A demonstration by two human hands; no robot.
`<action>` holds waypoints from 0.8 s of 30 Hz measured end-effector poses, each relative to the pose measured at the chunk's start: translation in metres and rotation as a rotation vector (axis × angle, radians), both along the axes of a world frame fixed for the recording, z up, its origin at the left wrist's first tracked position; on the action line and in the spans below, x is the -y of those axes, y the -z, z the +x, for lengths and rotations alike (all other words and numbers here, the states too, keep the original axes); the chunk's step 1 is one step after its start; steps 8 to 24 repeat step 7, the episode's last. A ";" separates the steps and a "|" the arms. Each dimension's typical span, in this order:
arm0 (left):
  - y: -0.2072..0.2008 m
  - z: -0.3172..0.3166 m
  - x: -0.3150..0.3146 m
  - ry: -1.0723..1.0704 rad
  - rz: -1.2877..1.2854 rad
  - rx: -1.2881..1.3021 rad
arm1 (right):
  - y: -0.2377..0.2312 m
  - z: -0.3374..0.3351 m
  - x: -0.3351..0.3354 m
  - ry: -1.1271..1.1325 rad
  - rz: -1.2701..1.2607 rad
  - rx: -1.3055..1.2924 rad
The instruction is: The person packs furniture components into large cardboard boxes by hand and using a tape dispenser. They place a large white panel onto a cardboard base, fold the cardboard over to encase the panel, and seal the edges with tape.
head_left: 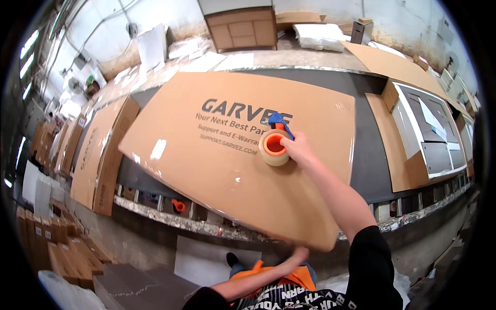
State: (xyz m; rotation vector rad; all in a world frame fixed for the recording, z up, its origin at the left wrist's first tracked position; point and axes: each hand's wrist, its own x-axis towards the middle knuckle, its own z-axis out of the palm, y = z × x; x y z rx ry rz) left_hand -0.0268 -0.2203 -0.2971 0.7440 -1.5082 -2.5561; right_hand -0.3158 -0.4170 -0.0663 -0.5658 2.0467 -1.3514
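A large flat brown carton (217, 175) with dark printing lies on the dark conveyor belt (369, 155) in front of me. Above its right half, my right hand (295, 147) is closed on a tape dispenser (279, 127), which has an orange hub, a blue part at the top and a roll of clear tape. My left hand (298, 256) is low in front of my body, at the carton's near edge. Its fingers are blurred and partly hidden, so their grip does not show. Shiny strips of tape catch the light on the carton.
Another closed carton (98, 155) leans at the belt's left. On the right, an open carton (395, 155) holds white-framed grey panels (434, 129). An orange tape dispenser (179, 206) rests by the rollers under the belt. Stacked cartons (77, 258) stand at the lower left.
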 end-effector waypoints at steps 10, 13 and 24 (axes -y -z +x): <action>-0.183 -0.037 0.158 0.387 -0.247 0.045 | -0.028 0.016 0.001 -0.123 -0.375 0.175; -0.183 -0.037 0.158 0.387 -0.247 0.045 | -0.028 0.016 0.001 -0.123 -0.375 0.175; -0.183 -0.037 0.158 0.387 -0.247 0.045 | -0.028 0.016 0.001 -0.123 -0.375 0.175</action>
